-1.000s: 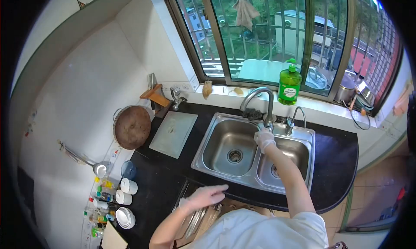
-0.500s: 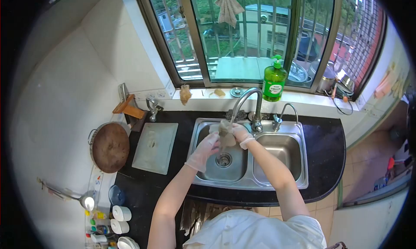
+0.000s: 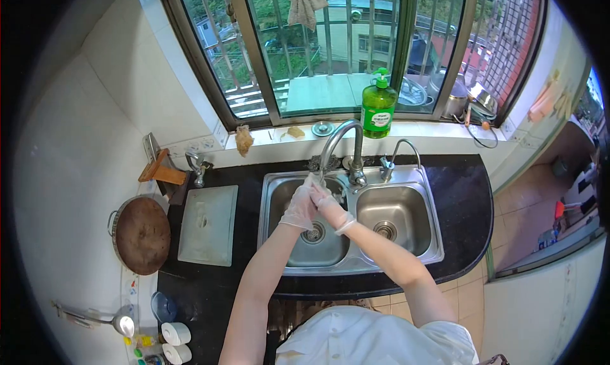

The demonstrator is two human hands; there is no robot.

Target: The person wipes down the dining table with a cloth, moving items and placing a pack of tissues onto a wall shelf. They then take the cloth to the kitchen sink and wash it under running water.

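Both of my hands wear thin clear gloves and meet under the curved faucet, over the left sink basin. My left hand is closed, its palm turned toward the right one. Pressed against it from the right is my right hand, fingers together. Whatever lies between the palms is hidden. Below the hands, the drain of the left basin partly shows.
Right of the hands is the second basin with a small tap. A green soap bottle stands on the sill. On the left are a flat grey lid, a wok with a brown cover and white containers.
Half a second ago my hands held a greyish cloth under the faucet; now they are pressed together and the cloth is not plainly visible. The whole view has shifted, moving the scene leftward.
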